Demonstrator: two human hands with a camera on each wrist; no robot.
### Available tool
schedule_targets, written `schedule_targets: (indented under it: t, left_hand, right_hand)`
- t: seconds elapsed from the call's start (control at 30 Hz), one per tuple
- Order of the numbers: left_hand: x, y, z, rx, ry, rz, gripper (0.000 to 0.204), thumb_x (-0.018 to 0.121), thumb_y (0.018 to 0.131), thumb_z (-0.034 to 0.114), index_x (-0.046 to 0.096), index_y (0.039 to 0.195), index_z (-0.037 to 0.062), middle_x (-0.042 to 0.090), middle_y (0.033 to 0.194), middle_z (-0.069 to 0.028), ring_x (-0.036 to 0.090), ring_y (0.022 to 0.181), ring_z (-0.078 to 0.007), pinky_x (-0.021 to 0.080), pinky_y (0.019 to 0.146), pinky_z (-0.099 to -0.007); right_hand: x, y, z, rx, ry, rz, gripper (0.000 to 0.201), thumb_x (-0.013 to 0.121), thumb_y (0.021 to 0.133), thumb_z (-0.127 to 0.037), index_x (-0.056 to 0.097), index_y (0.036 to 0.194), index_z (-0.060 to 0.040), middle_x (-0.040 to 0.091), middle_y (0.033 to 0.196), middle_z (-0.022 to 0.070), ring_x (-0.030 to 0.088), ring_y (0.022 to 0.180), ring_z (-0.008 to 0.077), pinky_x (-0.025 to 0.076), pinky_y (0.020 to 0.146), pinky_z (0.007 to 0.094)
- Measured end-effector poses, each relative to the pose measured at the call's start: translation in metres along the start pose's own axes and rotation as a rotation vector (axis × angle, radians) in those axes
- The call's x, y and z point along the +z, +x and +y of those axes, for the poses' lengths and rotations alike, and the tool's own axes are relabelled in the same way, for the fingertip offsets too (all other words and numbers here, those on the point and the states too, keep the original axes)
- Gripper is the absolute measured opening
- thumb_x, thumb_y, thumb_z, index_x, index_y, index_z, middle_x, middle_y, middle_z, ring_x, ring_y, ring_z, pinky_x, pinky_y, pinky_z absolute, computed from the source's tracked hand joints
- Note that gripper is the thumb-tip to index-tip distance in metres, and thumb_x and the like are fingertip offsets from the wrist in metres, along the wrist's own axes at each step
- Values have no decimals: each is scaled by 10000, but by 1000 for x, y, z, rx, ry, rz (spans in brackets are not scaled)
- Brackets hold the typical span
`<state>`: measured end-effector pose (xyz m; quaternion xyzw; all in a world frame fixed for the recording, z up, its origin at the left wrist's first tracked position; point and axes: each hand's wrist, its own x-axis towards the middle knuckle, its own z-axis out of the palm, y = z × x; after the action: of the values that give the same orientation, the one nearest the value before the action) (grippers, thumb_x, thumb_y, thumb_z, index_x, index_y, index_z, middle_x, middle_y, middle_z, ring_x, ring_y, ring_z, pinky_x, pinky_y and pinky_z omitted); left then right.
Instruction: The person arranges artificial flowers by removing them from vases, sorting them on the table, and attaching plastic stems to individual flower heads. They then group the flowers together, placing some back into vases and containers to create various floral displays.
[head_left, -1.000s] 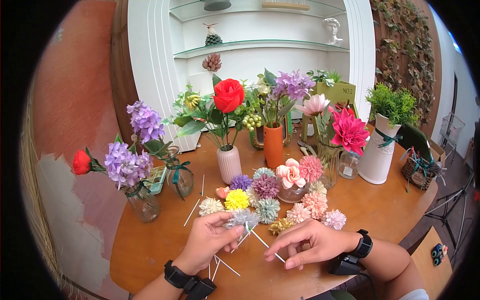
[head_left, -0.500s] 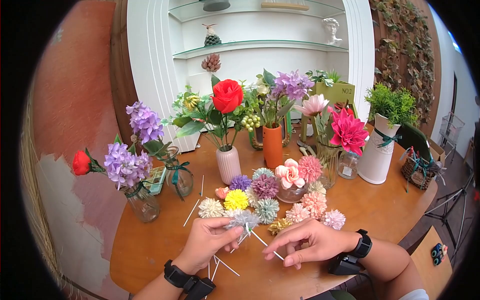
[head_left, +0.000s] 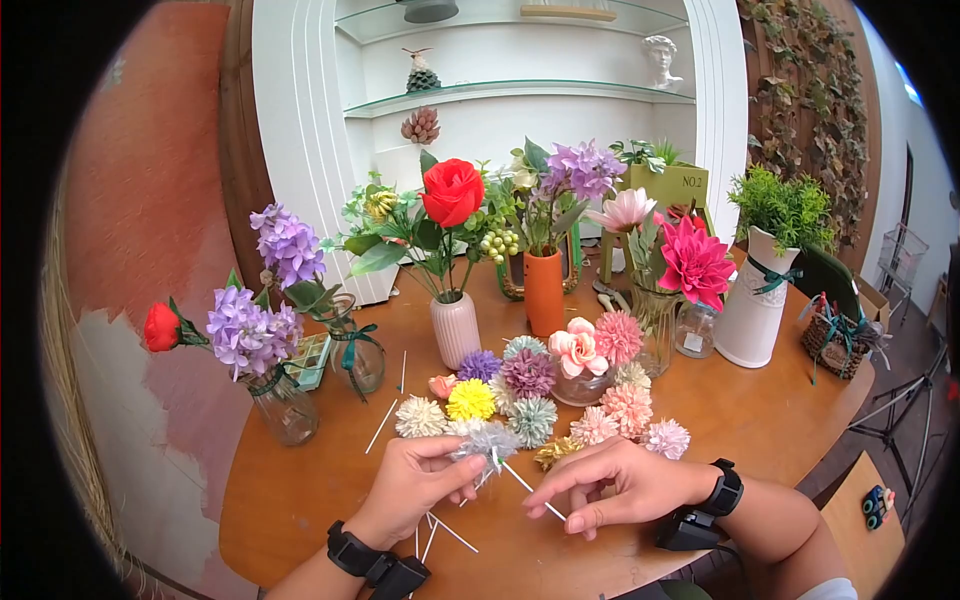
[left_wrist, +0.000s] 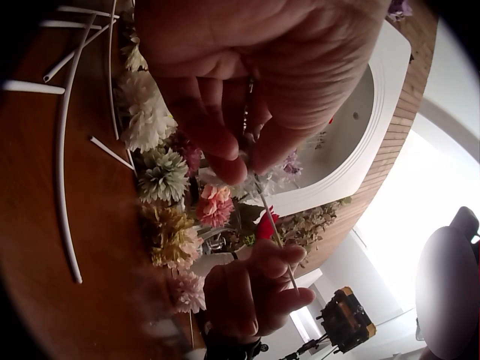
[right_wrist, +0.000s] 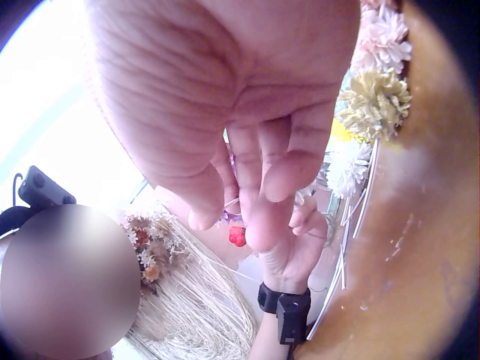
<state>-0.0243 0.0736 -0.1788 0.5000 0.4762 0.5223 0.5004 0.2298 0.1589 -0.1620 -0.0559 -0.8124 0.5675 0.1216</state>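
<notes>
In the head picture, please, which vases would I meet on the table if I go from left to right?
Clear glass vase with purple flowers, glass vase with teal ribbon, pink ribbed vase, orange vase, glass vase under the magenta flower, white vase.

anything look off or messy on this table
Nothing looks spilled or broken. The red flower at far left juts almost sideways from the glass jar, and loose white sticks lie scattered at odd angles.
</notes>
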Motion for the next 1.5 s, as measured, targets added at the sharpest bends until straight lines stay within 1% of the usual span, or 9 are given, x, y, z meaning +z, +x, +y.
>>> schedule_targets:
  t: [0.3, 0.5, 0.63, 0.7, 0.8, 0.9, 1.1, 1.37, 1.5]
  left_hand:
    - [4, 3, 0, 6, -22, -51, 436, 666, 908, 181, 535, 1242, -67, 662, 966, -50, 601, 671, -73, 470, 555, -203]
    - [12, -8, 4, -213, 124, -391, 528, 599, 947, 313, 475, 1389, 52, 590, 926, 11, 473, 690, -56, 411, 602, -206]
    - [14, -8, 0, -124, 93, -427, 493, 592, 954, 293, 498, 1371, 47, 576, 926, -2, 482, 720, -52, 398, 600, -206]
    - [12, -5, -6, 97, 139, -417, 385, 565, 976, 297, 582, 1296, 82, 583, 809, 38, 476, 662, -38, 403, 581, -186]
    - [6, -7, -10, 26, 53, -392, 299, 555, 983, 263, 640, 1163, 39, 582, 814, 22, 489, 655, -45, 393, 548, -184]
    - [10, -5, -6, 35, -71, -293, 242, 564, 979, 226, 661, 1022, 9, 606, 808, -7, 505, 618, -47, 384, 505, -183]
    - [4, -4, -4, -92, -8, -361, 222, 619, 942, 183, 654, 968, -34, 650, 725, -78, 515, 531, -61, 392, 477, -187]
    - [5, -5, -3, -137, 168, -430, 197, 640, 928, 165, 675, 996, -16, 646, 724, -45, 511, 539, -49, 383, 480, -182]
    - [11, -5, -1, -81, 30, -295, 250, 577, 968, 195, 636, 1084, -19, 642, 816, -63, 520, 560, -59, 361, 464, -172]
  right_hand:
    - [3, 0, 1, -79, 73, 65, 347, 613, 930, -91, 575, 1274, -63, 650, 1143, 72, 658, 716, 84, 523, 677, 242]
    - [1, 0, 5, -50, 76, -13, 364, 603, 930, -64, 560, 1292, -61, 648, 1139, 75, 657, 733, 93, 529, 695, 252]
    - [3, 2, 7, -75, 68, -105, 403, 618, 927, -84, 542, 1322, -76, 646, 1135, 73, 651, 742, 94, 524, 703, 253]
    - [3, 3, 6, -95, 26, -137, 427, 625, 925, -97, 528, 1340, -84, 646, 1134, 72, 648, 747, 93, 522, 705, 253]
    - [5, 3, 2, 41, 27, -231, 475, 644, 910, -91, 491, 1358, -51, 607, 1247, 87, 639, 822, 106, 522, 774, 265]
    - [6, 3, 6, 0, 99, -196, 449, 650, 908, -100, 495, 1326, -49, 574, 1272, 88, 644, 822, 106, 525, 762, 256]
    - [4, 4, 2, -66, 285, 341, 468, 671, 901, -133, 440, 1305, -79, 505, 1135, 63, 605, 775, 98, 507, 659, 217]
    - [-5, 2, 15, -74, -110, 233, 527, 735, 844, -115, 503, 1316, -81, 523, 1185, 37, 564, 895, 56, 494, 652, 188]
    - [-11, 1, 15, -289, -62, 409, 446, 691, 839, -15, 500, 1240, -53, 538, 1174, 40, 573, 951, 89, 506, 686, 211]
